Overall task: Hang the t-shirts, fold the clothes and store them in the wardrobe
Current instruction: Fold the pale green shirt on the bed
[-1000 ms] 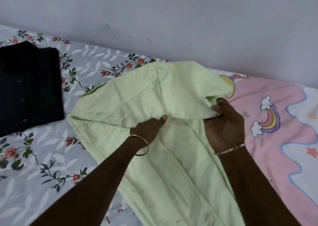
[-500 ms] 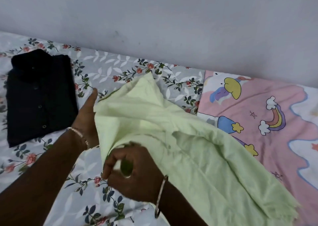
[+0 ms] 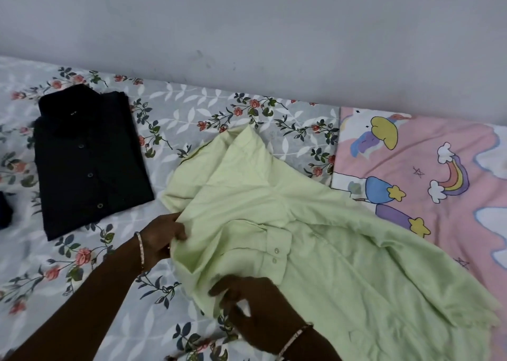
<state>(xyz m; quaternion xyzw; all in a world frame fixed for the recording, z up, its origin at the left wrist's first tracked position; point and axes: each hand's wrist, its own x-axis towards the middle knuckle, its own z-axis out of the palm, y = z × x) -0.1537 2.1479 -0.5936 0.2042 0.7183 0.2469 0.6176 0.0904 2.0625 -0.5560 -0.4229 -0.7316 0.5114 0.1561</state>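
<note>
A pale green shirt (image 3: 315, 223) lies rumpled across the middle of the bed, its buttoned cuff turned up near the centre. My left hand (image 3: 162, 235) pinches the shirt's left edge. My right hand (image 3: 258, 308) grips the shirt's lower edge close to me, fingers curled into the cloth. A black buttoned shirt (image 3: 87, 160) lies folded flat on the bed to the left, apart from both hands.
The bed carries a grey floral sheet (image 3: 82, 292) on the left and a pink cartoon rainbow sheet (image 3: 439, 168) on the right. A plain grey wall (image 3: 247, 31) runs along the far side. A dark cloth corner (image 3: 4, 209) shows at the left edge.
The green shirt has dropped from a lifted fold onto the bed, spread rightward. My left hand moved from beside the black shirt to the green shirt's left edge; my right hand shifted right and lower.
</note>
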